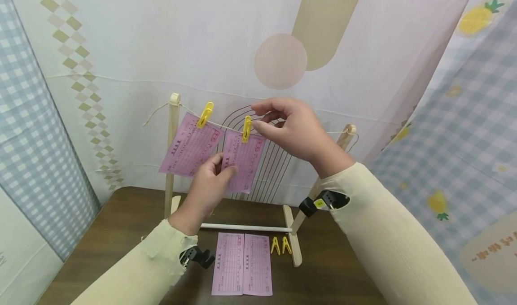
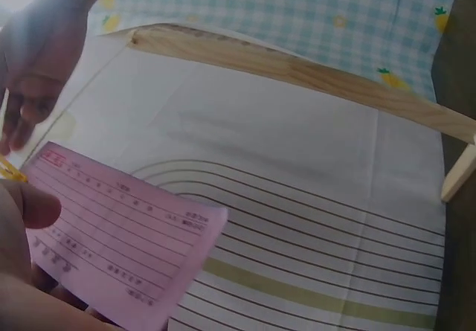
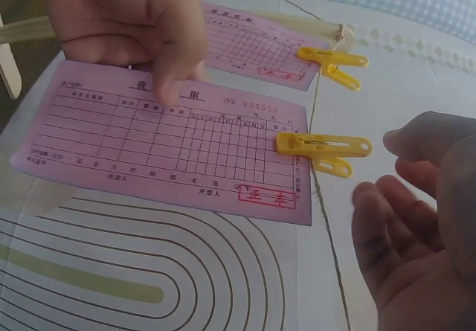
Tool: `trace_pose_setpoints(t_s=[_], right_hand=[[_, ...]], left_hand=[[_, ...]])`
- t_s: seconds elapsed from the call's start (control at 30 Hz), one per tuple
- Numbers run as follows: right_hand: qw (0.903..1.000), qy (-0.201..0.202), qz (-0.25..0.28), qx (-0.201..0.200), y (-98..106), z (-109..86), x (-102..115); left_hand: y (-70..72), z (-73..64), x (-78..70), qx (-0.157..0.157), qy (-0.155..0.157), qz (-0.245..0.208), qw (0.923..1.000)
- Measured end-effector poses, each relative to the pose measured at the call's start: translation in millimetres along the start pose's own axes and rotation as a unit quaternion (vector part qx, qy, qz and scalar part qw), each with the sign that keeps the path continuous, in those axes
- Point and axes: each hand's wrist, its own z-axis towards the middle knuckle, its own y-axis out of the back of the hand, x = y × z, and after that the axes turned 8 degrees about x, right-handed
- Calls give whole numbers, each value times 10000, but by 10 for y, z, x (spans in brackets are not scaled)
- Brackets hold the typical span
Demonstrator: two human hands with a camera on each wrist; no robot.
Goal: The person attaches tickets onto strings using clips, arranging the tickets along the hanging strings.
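A pink receipt slip (image 3: 171,145) hangs from a string, held there by a yellow clothespin (image 3: 323,145). My left hand (image 1: 212,179) pinches this slip at its left edge between thumb and fingers. Just right of the clothespin, my right hand (image 1: 292,125) is apart from it, thumb and fingers parted with nothing between them, as the right wrist view shows. To the left, another pink slip (image 1: 191,145) hangs tilted from the same string under a second yellow clothespin (image 1: 205,115).
The string runs between two wooden posts (image 1: 172,139) joined low by a white rod (image 1: 246,227). On the brown table (image 1: 323,269) lie two pink slips (image 1: 230,264) side by side, with two yellow clothespins (image 1: 275,246) to their right. A patterned cloth (image 1: 181,40) hangs behind.
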Motion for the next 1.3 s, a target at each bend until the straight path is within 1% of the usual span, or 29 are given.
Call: trace_pose_setpoints(t_s=[0.13, 0.3, 0.37, 0.43, 0.57, 0.7, 0.9, 1.03, 1.13, 1.3], right_hand=[[9981, 440, -299, -309, -12, -122, -50], [9914, 991, -616, -593, -44, -311, -129], [9880, 1163, -750, -686, -78, -399, -166], [9851, 1286, -851, -764, -129, -489, -207], [9827, 1309, -980, -864, -263, -667, -306], [9820, 1232, -1089, -930, -412, -818, -431], [9817, 911, -1298, -1058, -652, -1077, -659], [9838, 560, -1339, -1053, -823, -1251, -848], [9866, 275, -1274, -984, -950, -1371, -1008], [9893, -254, -1115, -908, -1190, -1576, -1313]], left_hand=[[33, -15, 94, 240, 60, 102, 9996], [78, -46, 217, 409, 161, 140, 9989], [95, -58, 270, 423, 217, 164, 9987], [111, -79, 322, 389, 324, 289, 9983], [138, -127, 433, 306, 555, 644, 9959], [159, -174, 572, 223, 678, 948, 9929], [180, -263, 791, 61, 788, 1282, 9886], [190, -338, 927, -57, 917, 1576, 9832], [181, -393, 1049, -85, 1004, 1727, 9798], [160, -481, 1284, -118, 948, 1775, 9795]])
